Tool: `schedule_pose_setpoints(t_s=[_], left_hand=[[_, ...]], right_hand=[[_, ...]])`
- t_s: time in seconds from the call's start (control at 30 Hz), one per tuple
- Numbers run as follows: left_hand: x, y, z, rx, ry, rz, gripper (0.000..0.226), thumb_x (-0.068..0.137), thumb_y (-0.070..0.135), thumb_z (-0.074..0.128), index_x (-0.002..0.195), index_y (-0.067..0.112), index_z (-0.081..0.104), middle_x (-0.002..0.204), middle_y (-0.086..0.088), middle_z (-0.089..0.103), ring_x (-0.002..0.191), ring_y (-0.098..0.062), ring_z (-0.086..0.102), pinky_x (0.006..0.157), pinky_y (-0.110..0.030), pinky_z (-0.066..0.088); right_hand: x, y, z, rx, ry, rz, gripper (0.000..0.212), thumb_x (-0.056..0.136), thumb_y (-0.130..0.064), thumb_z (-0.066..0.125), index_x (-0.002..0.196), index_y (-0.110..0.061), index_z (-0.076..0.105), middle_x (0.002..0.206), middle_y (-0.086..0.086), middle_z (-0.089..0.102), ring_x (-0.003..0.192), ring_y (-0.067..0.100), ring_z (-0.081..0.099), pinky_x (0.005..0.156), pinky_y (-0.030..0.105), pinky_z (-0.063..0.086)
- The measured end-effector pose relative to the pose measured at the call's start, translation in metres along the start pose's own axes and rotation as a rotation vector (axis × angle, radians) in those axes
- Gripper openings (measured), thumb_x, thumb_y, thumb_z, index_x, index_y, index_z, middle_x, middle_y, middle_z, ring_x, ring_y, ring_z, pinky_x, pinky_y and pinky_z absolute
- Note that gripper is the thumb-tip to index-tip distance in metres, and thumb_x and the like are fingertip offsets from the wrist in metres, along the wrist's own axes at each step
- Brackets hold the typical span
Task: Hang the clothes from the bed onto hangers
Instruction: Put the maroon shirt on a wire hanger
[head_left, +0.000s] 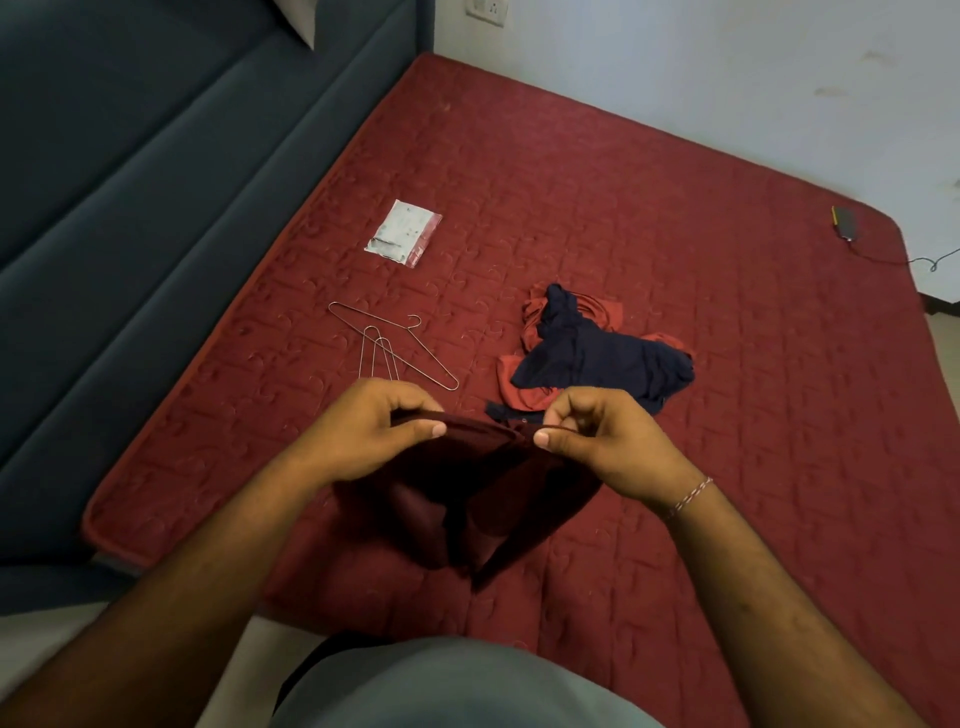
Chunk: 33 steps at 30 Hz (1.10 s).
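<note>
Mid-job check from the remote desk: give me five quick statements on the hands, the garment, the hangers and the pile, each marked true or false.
1. Both hands hold the dark maroon garment by its top edge. True: the left hand and right hand each pinch it.
2. A hanger is already inside the garment. False: none shows in it; the wire hangers lie on the bed.
3. The clothes pile lies to the right of the hangers. True.
4. The pile is only red cloth. False: a navy piece lies over red ones.
5. The white packet sits on top of the pile. False: it lies apart on the red mattress, beyond the hangers.
</note>
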<state>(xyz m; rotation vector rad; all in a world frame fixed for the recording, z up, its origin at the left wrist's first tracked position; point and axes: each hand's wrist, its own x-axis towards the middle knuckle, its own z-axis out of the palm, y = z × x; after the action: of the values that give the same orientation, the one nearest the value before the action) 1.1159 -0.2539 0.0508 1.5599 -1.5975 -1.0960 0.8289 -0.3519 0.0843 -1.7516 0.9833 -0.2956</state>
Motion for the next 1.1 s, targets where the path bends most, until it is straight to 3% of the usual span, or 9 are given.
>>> schedule_pose_setpoints(t_s=[0.07,0.23,0.33,0.4,0.63,0.77,0.83,0.93,1.1], left_hand=[[-0.002,0.0,-0.009,0.02,0.069,0.072,0.017,0.088,0.008,0.081,0.099,0.02,0.081,0.095,0.015,0.075,0.092,-0.006,0.072,0.085,-0.017,0.052],[-0.005,-0.013,-0.037,0.181,-0.021,0.188,0.022,0.089,0.009,0.081,0.104,0.025,0.081,0.094,0.021,0.073,0.096,-0.002,0.069,0.085,-0.014,0.05],[-0.008,-0.018,-0.046,0.289,0.098,0.311,0.013,0.09,0.015,0.078,0.1,0.023,0.081,0.093,0.019,0.073,0.092,-0.001,0.066,0.084,-0.019,0.051],[-0.009,-0.02,-0.049,0.317,0.235,0.357,0.01,0.09,0.017,0.074,0.098,0.019,0.08,0.093,0.014,0.073,0.089,-0.003,0.063,0.083,-0.021,0.049],[-0.006,-0.043,-0.065,0.585,0.348,0.303,0.016,0.085,0.014,0.084,0.099,0.016,0.078,0.091,0.006,0.069,0.088,-0.017,0.053,0.08,-0.022,0.041],[-0.003,-0.054,-0.069,0.604,0.411,0.233,0.017,0.083,0.007,0.082,0.097,0.015,0.077,0.092,0.003,0.067,0.091,-0.021,0.053,0.082,-0.026,0.041],[-0.003,-0.052,-0.068,0.565,0.438,0.284,0.014,0.086,0.006,0.077,0.098,0.014,0.076,0.093,0.002,0.067,0.091,-0.023,0.055,0.083,-0.026,0.041],[-0.007,-0.034,-0.057,0.445,0.532,0.429,0.012,0.088,0.009,0.072,0.099,0.011,0.077,0.093,0.0,0.068,0.088,-0.023,0.056,0.082,-0.026,0.042],[-0.013,0.011,-0.033,0.283,0.658,0.6,0.008,0.086,0.0,0.074,0.092,0.004,0.079,0.089,-0.004,0.07,0.083,-0.026,0.061,0.079,-0.035,0.049]], right_hand=[[-0.001,0.005,0.002,-0.002,-0.056,0.052,0.019,0.083,-0.031,0.084,0.078,-0.021,0.069,0.061,-0.003,0.054,0.06,0.014,0.047,0.061,0.032,0.04],[-0.001,0.016,0.006,0.036,-0.211,0.132,0.018,0.081,-0.029,0.083,0.077,-0.017,0.072,0.061,-0.005,0.05,0.061,0.011,0.044,0.059,0.027,0.037],[-0.001,0.019,0.009,0.026,-0.289,0.186,0.02,0.081,-0.029,0.085,0.083,-0.012,0.074,0.072,0.019,0.062,0.07,0.018,0.056,0.068,0.035,0.046],[-0.002,0.019,0.012,0.017,-0.316,0.225,0.013,0.085,-0.022,0.084,0.082,-0.015,0.074,0.076,0.013,0.07,0.073,0.018,0.063,0.071,0.035,0.051],[-0.004,0.017,0.021,0.14,-0.014,0.243,0.009,0.088,-0.014,0.08,0.081,-0.014,0.073,0.075,0.002,0.067,0.072,0.012,0.061,0.071,0.031,0.047],[-0.005,0.001,0.026,0.208,0.023,0.233,0.01,0.091,-0.005,0.075,0.083,-0.012,0.075,0.077,0.004,0.064,0.073,0.011,0.059,0.072,0.027,0.047],[-0.005,-0.009,0.031,0.3,0.075,0.246,0.004,0.089,-0.004,0.076,0.086,-0.005,0.074,0.081,0.011,0.066,0.077,0.02,0.06,0.073,0.034,0.048],[-0.004,-0.029,0.042,0.447,0.157,0.256,0.015,0.081,-0.015,0.08,0.088,-0.003,0.073,0.084,0.019,0.062,0.078,0.031,0.05,0.068,0.043,0.037],[-0.006,-0.062,0.051,0.589,0.179,0.243,0.019,0.078,-0.014,0.076,0.09,0.0,0.074,0.077,0.018,0.063,0.064,0.024,0.051,0.059,0.034,0.032]])
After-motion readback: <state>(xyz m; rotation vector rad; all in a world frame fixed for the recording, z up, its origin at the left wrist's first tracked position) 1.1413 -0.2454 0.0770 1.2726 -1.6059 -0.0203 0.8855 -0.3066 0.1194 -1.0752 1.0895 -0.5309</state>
